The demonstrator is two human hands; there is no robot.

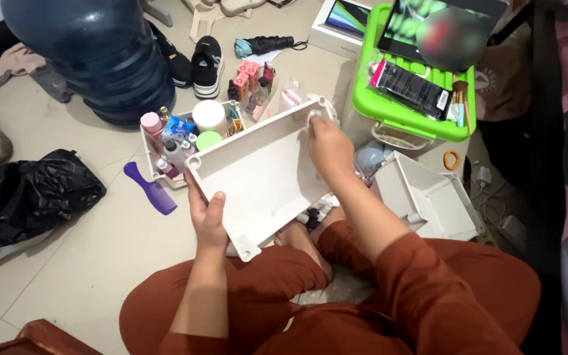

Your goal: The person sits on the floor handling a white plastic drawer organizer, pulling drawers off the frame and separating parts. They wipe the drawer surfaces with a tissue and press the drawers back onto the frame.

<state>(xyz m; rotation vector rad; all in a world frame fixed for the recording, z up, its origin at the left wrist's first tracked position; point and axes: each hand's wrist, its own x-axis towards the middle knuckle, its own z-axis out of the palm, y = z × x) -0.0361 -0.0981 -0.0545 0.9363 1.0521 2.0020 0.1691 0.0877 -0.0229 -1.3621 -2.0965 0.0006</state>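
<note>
I am holding a white tray [264,177] tilted over my lap, its hollow side facing me. My left hand [206,213] is clamped on the tray's near long edge, thumb inside, fingers underneath. My right hand [327,146] is pressing a small white wad, a tissue or cloth by the look of it, against the tray's far corner, the fingers closed on it; I am wiping there, as far as I can judge. The tray's floor is looking mostly clean, with a few faint marks toward the near corner, so I judge the wiping partly done and the lower part left to do.

Just behind the tray's far left edge a basket [147,141] is standing on the floor, packed with bottles and jars; nothing from it is in the tray. A purple comb [150,189] is lying left of the tray, a black bag [27,194] further left. A second white tray [428,197] is sitting to the right of the tray, empty too. Beyond the tray's far corner a green crate [402,118] is standing, and a big blue water bottle [93,56] is standing far behind the tray to the left.
</note>
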